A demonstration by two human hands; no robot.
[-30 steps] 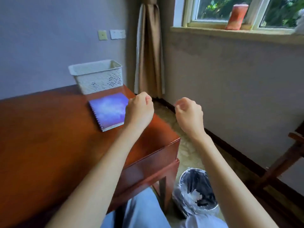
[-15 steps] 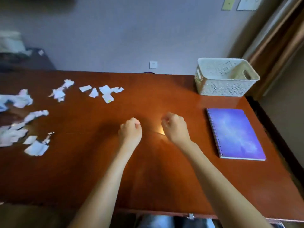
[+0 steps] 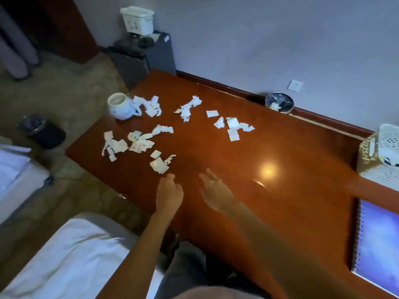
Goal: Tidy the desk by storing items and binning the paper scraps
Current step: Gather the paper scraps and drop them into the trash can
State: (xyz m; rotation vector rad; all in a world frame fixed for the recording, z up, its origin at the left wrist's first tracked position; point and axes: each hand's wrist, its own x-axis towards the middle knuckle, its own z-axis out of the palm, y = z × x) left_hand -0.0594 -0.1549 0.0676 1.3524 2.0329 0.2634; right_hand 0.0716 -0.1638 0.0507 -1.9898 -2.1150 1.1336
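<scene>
Hands empty, both stretched out low over the wooden desk (image 3: 237, 160).

Left hand (image 3: 169, 196) hovers palm down, fingers loosely curled around nothing, forearm straight behind it. Right hand (image 3: 216, 194), close beside it and blurred, is flat with fingers spread wide, its forearm angling in from the right. Paper scraps (image 3: 159, 166) begin just ahead of the left knuckles and lie strewn farther out, up to a white mug (image 3: 123, 106). Well off to the right hand's right are a purple spiral notebook (image 3: 380, 240) and a white perforated basket (image 3: 388, 143).
</scene>
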